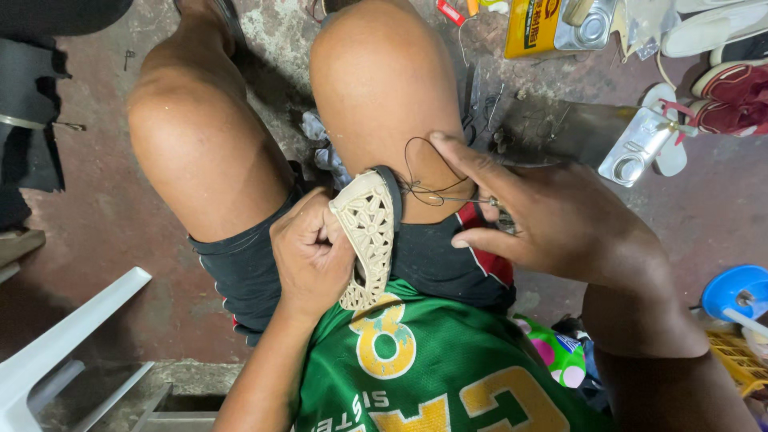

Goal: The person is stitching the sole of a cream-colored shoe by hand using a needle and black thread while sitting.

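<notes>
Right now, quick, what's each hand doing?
Left hand: closed around the beige sandal.
Right hand: pinching a thin metal needle tool with dark thread.

Matt beige rubbery sandal sole [368, 240]

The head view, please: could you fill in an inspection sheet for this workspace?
Surface: stained concrete floor; work rests on the person's lap.
Job's things: beige patterned sandal, edge up on the thigh; dark thread looped above a thin needle tool.
Clutter: yellow can, metal tin, red shoes.
Hands: left hand grips the sandal; right hand pinches the needle tool.
Cables: nothing seen.
Surroundings: white plastic chair, blue lid.
</notes>
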